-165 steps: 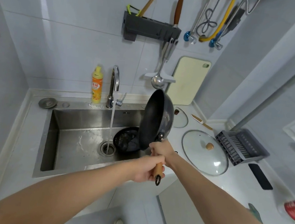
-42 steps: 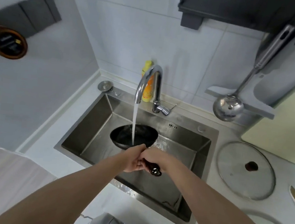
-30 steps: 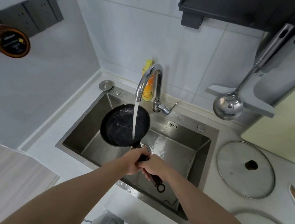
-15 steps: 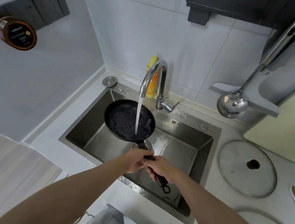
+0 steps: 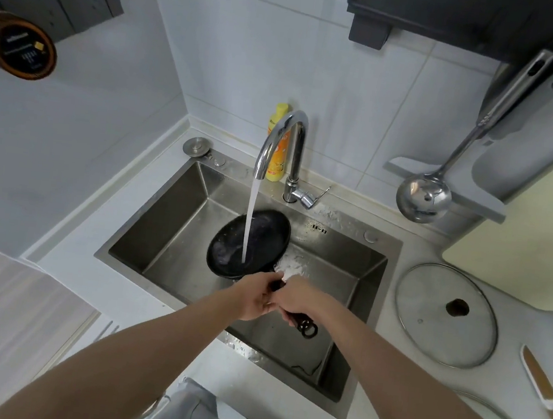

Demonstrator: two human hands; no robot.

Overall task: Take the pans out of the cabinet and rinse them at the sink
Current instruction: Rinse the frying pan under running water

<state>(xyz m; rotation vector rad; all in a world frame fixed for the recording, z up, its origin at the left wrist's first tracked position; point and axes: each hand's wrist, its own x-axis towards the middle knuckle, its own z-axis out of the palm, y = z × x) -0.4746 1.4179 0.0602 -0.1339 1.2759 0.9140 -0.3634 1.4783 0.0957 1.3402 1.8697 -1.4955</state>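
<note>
black pan (image 5: 257, 241), yellow bottle (image 5: 280, 120), steel-grey sink (image 5: 177, 218)

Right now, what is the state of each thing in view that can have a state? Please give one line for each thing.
Curved chrome faucet: on, water running.
Small black frying pan: tilted under the stream, held over the steel sink.
Left hand: grips the pan's dark handle.
Right hand: grips the same handle.
Round glass lid: lying flat on the counter.
Steel ladle: hanging on the wall.
Yellow dish-soap bottle: upright behind the faucet.

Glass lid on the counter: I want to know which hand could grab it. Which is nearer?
Right. The right hand grips the pan handle nearer the glass lid; the left hand grips beyond it.
</note>
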